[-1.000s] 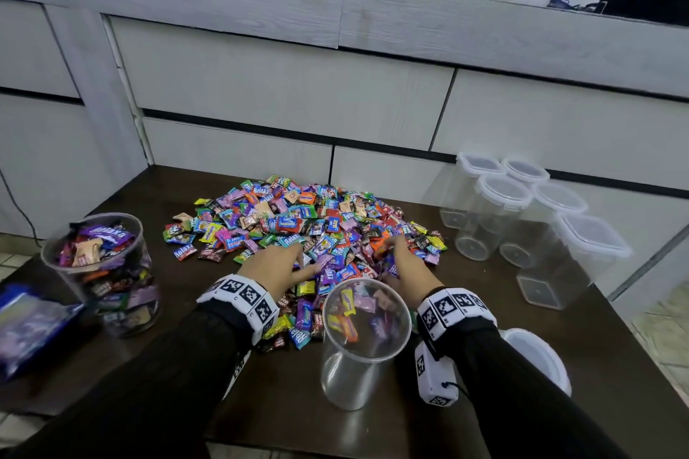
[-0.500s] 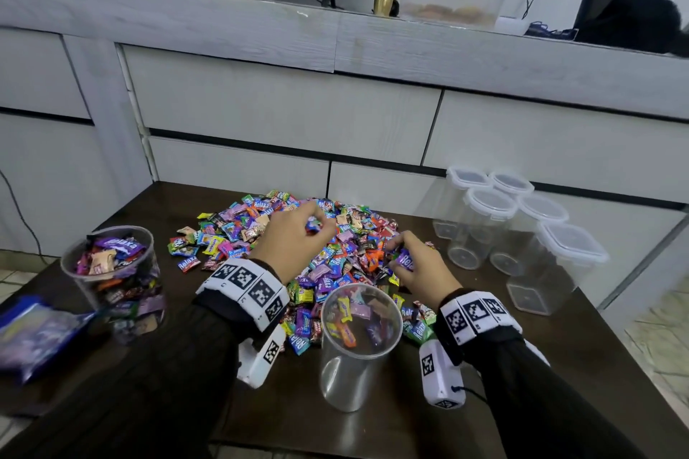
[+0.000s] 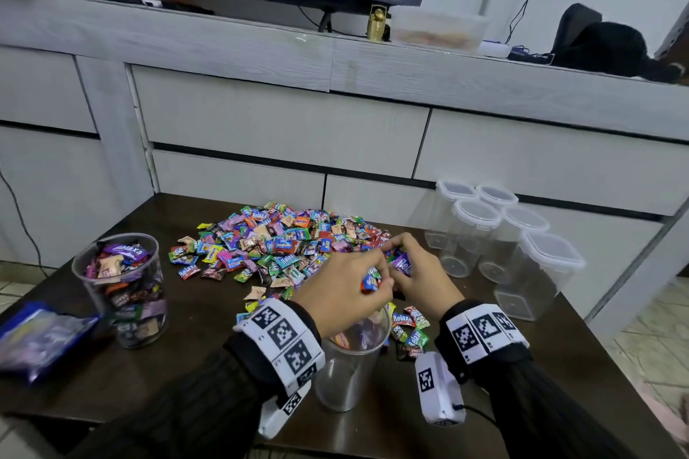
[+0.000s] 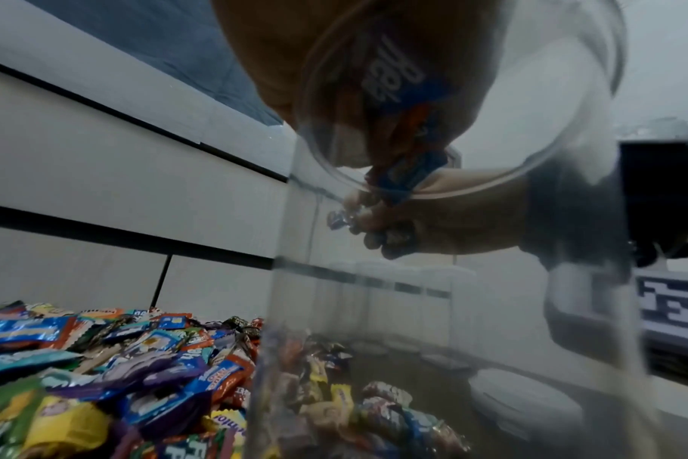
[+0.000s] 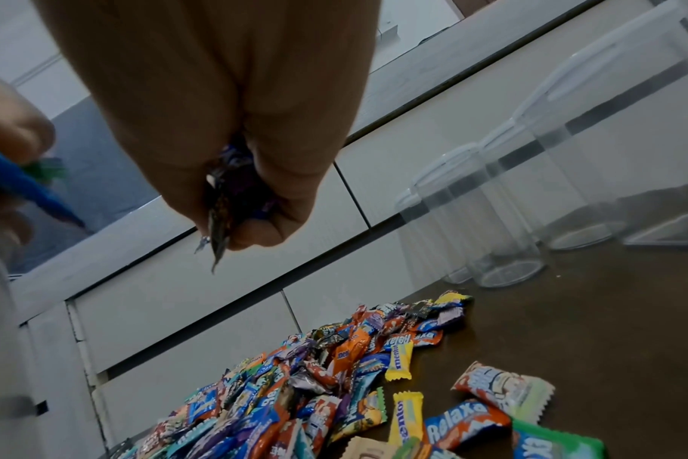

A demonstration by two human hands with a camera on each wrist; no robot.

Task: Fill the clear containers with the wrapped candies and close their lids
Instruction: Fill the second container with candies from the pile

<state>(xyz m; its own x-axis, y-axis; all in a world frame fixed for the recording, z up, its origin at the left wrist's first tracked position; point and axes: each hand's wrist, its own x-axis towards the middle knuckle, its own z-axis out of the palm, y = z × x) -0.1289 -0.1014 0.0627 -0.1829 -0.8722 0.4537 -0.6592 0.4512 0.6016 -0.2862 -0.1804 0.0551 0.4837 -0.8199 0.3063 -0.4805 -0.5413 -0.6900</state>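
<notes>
The open cup (image 3: 350, 365) stood upright at the near edge of the dark table (image 3: 551, 354), mouth up, a few candies at the bottom. Left hand (image 3: 341, 294) was right above its rim, fingers curled round a bunch of candies; right hand (image 3: 421, 272) just beside it, clutching its own. The candy pile (image 3: 283, 242) lay behind, lidded jars (image 3: 481, 238) to the right, grey drawers (image 3: 283, 130) against the back.

A dark wooden table (image 3: 194, 361) stands against grey drawers (image 3: 283, 130); a blue bag (image 3: 41, 339) lies at its left edge.
</notes>
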